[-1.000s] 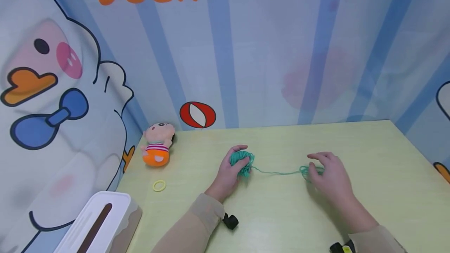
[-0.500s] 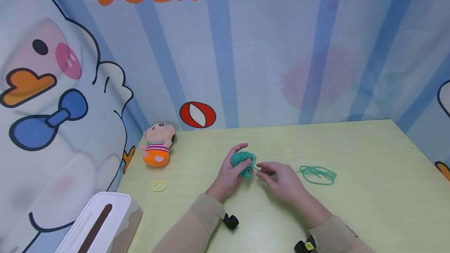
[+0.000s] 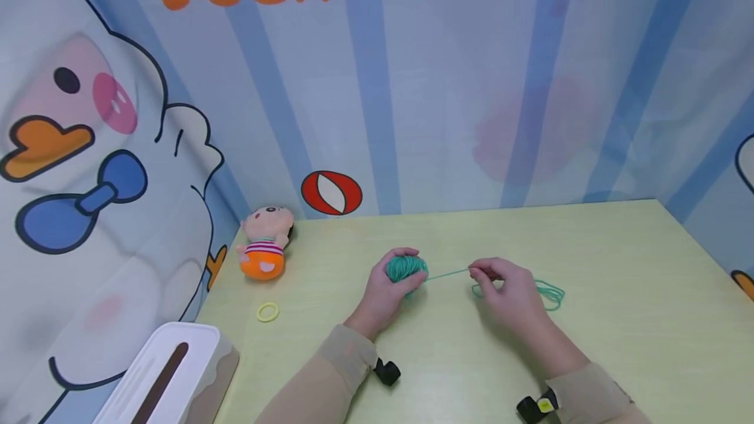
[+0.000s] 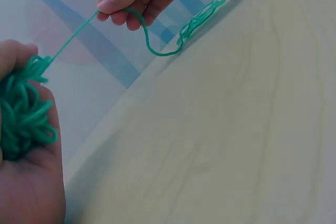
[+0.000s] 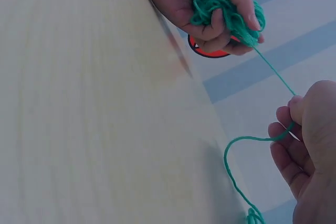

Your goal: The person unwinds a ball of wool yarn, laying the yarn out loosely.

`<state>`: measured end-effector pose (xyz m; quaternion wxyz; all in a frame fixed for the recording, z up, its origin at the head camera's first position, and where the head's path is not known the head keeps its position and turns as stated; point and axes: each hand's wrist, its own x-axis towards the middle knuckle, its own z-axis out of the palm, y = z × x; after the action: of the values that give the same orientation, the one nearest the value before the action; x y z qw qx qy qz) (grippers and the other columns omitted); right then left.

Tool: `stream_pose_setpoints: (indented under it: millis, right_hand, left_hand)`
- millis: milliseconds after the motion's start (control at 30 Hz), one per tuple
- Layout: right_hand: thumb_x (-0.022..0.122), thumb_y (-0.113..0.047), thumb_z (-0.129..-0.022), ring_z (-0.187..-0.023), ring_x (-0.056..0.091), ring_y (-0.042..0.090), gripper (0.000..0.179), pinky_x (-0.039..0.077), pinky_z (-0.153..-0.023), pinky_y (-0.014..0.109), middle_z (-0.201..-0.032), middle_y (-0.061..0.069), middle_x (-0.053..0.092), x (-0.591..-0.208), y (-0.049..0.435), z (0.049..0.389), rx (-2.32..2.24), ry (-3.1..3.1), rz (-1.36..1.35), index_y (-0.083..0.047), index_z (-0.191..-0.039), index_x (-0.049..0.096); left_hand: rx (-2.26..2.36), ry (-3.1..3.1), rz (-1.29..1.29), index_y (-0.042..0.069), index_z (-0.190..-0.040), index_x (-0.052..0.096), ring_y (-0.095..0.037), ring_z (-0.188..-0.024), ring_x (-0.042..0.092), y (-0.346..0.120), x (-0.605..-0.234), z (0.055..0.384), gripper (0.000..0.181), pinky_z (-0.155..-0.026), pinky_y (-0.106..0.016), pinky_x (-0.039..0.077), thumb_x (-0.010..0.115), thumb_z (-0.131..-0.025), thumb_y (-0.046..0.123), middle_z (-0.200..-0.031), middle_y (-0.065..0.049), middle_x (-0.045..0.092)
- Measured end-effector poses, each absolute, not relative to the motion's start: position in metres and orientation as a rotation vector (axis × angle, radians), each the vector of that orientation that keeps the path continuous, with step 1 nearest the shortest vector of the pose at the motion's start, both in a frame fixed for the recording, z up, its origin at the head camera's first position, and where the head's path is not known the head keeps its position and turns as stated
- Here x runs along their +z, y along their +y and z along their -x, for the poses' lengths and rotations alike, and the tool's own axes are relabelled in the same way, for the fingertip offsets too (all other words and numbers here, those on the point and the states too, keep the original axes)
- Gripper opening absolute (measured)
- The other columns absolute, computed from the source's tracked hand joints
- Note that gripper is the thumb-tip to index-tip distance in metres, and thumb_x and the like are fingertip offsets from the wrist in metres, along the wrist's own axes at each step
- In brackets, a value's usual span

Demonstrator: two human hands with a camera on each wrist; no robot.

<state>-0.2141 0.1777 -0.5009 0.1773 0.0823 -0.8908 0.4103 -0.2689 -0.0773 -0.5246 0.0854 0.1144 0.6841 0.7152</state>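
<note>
A bundle of green yarn point(image 3: 405, 268) sits in my left hand point(image 3: 379, 293), whose fingers and thumb curl round it. In the right wrist view the wound bundle point(image 5: 231, 17) shows several loose loops. From it a single taut strand point(image 4: 76, 35) runs to my right hand point(image 3: 512, 293), which pinches it between thumb and forefinger. Past the pinch the strand hangs in a slack curve point(image 5: 227, 156). It leads to a loose heap of yarn point(image 3: 550, 294) on the table, partly hidden behind the right hand in the head view.
At the back left of the pale table point(image 3: 448, 358) stands a plush doll point(image 3: 263, 247) in orange shorts. A yellow ring point(image 3: 268, 312) lies in front of it. A white box with a slot point(image 3: 194, 352) is at the near left. A printed curtain point(image 3: 436, 84) hangs behind.
My right hand came left from the loose heap to beside the bundle, then drew back right, pulling the strand taut. The left hand has turned slightly and still holds the bundle.
</note>
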Motion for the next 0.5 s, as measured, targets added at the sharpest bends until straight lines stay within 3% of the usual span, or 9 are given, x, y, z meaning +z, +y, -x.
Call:
stream_pose_setpoints:
  millis: [200, 333, 500]
  right_hand:
    - [0.075, -0.015, -0.106, -0.092, 0.073, 0.012, 0.013, 0.06, -0.081, 0.022, -0.103, 0.004, 0.083, -0.503, 0.191, 0.214, 1.165, -2.452, -0.193, -0.008, -0.114, 0.081]
    - [0.075, -0.013, -0.105, -0.092, 0.073, 0.007, 0.013, 0.056, -0.081, 0.012, -0.103, 0.005, 0.083, -0.503, 0.2, 0.213, 1.162, -2.42, -0.172, -0.006, -0.114, 0.081]
    - [0.074, -0.012, -0.106, -0.091, 0.063, -0.012, 0.014, 0.05, -0.08, 0.004, -0.104, 0.009, 0.084, -0.5, 0.216, 0.21, 1.141, -2.4, -0.127, -0.004, -0.115, 0.081]
  left_hand:
    - [2.218, 1.931, -0.346, -0.004, -0.146, 0.054, -0.016, -0.092, 0.07, -0.077, -0.527, 0.27, 0.052, -0.083, -0.027, 0.065, 0.077, -0.104, 0.017, -0.115, -0.002, 0.071]
    - [2.211, 1.989, -0.317, 0.004, -0.135, 0.06, -0.016, -0.088, 0.065, -0.077, -0.526, 0.269, 0.047, -0.079, -0.027, 0.061, 0.084, -0.1, 0.024, -0.108, 0.001, 0.071]
    - [2.239, 1.987, -0.271, 0.015, -0.116, 0.061, -0.014, -0.087, 0.063, -0.075, -0.525, 0.269, 0.033, -0.073, -0.025, 0.055, 0.087, -0.097, 0.021, -0.116, -0.005, 0.076]
